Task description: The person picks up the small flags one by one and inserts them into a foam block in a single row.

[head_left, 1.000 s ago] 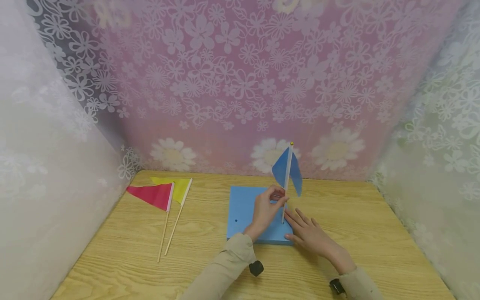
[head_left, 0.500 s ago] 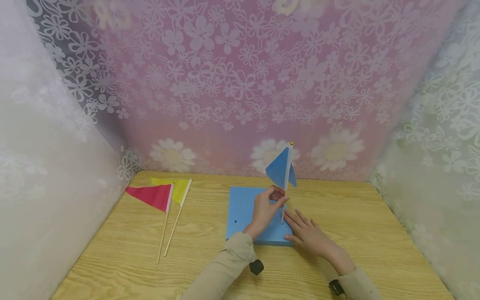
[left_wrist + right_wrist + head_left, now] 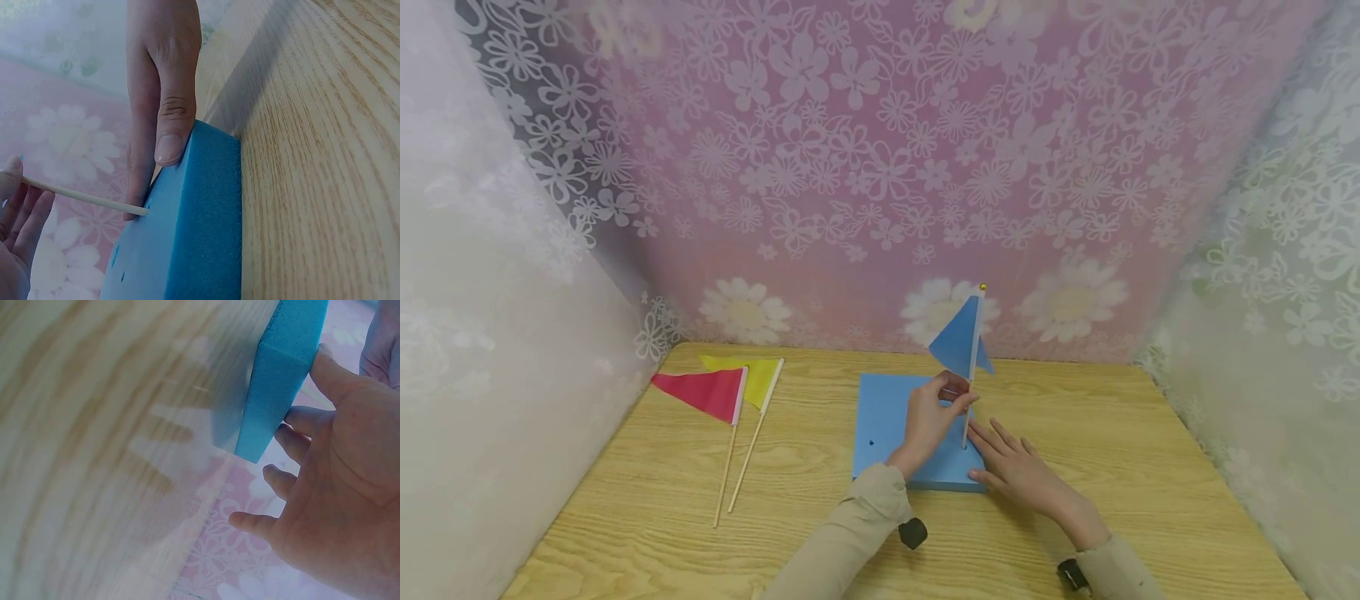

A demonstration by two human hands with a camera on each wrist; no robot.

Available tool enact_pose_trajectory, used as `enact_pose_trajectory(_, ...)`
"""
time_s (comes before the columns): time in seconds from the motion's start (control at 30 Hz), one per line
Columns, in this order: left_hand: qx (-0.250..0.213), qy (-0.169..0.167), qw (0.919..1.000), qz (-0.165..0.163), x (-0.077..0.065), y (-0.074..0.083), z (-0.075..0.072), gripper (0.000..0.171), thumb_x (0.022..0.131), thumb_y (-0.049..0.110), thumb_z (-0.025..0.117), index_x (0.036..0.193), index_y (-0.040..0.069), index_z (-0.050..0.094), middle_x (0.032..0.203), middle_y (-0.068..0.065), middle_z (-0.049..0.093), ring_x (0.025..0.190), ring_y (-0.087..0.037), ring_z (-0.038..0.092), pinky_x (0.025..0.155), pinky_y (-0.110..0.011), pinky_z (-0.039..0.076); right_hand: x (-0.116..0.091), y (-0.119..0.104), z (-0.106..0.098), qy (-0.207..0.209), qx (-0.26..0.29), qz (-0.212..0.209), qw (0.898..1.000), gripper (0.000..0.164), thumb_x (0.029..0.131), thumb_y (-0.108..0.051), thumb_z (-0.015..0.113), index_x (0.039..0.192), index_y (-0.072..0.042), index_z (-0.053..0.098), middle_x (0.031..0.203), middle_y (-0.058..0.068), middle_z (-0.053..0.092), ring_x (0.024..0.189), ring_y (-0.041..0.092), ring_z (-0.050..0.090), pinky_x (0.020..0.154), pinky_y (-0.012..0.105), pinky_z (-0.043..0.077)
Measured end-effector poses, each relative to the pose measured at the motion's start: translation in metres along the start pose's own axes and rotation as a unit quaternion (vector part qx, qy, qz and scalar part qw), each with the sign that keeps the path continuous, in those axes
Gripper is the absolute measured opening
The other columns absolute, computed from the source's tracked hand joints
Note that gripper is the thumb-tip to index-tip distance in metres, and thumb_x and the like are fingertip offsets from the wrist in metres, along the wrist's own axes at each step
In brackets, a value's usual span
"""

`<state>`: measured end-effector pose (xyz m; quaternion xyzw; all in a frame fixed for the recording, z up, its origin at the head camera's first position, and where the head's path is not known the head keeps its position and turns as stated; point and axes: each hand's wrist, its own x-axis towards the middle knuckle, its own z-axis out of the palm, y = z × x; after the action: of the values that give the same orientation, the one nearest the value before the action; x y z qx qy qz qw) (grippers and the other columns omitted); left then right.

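Observation:
My left hand (image 3: 927,423) pinches the thin wooden stick of a blue triangular flag (image 3: 957,337) with a gold bead on top. The flag stands nearly upright over a light blue foam block (image 3: 880,408). At the block's right front the stick's lower end (image 3: 139,210) meets the top face; how deep it sits cannot be told. My right hand (image 3: 1018,467) has its fingers spread, with thumb and fingertips touching the block's right edge. In the right wrist view, the thumb and nearest fingers meet the block (image 3: 281,381), while the other fingers extend past it.
Left of the block, a red flag (image 3: 707,392) and a yellow flag (image 3: 763,379) lie on the wooden table (image 3: 625,500), partly overlapping. A small hole (image 3: 871,442) shows in the block's left front. A floral curtain (image 3: 880,167) hangs behind the table.
The blue flag's cloth has swung leftward, and its stick tilts very slightly differently at the bottom. Both hands hold almost the same places.

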<state>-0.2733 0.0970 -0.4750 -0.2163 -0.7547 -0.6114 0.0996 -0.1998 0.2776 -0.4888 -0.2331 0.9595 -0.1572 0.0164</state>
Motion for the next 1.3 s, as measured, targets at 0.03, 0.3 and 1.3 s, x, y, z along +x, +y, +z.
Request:
enact_pose_trajectory(0.03,-0.003,-0.001,1.0000,-0.001,0.000,0.000,0.000,0.019,0.093,0.027,0.075,0.104,0.012,0.072,0.098,-0.002,0.074,0.083,-0.006,0.071,0.066,-0.016,0.058,0.000,0.000,0.000,0.000,0.000,0.000,1.000,0.068,0.103,-0.041,0.056,0.157,-0.005,0.036,0.162,0.017,0.033,0.149,0.048,0.023,0.107,0.080,0.025)
enact_pose_trajectory(0.3,-0.015,-0.006,0.9998,-0.006,0.000,0.000,0.000,0.015,0.093,0.025,0.074,0.103,0.014,0.071,0.098,-0.002,0.074,0.085,-0.010,0.072,0.068,-0.017,0.059,0.000,-0.001,-0.001,-0.001,-0.001,-0.003,1.000,0.068,0.103,-0.041,0.056,0.157,-0.004,0.036,0.162,0.017,0.033,0.149,0.048,0.023,0.107,0.079,0.026)
enact_pose_trajectory(1.3,0.024,-0.016,0.9995,-0.011,0.001,0.002,-0.013,0.023,0.094,0.028,0.075,0.113,0.016,0.073,0.105,0.006,0.074,0.091,-0.007,0.070,0.077,-0.021,0.058,0.000,0.002,-0.001,0.002,0.006,-0.009,1.000,0.068,0.103,-0.042,0.056,0.156,-0.004,0.037,0.162,0.018,0.033,0.148,0.049,0.023,0.106,0.080,0.025)
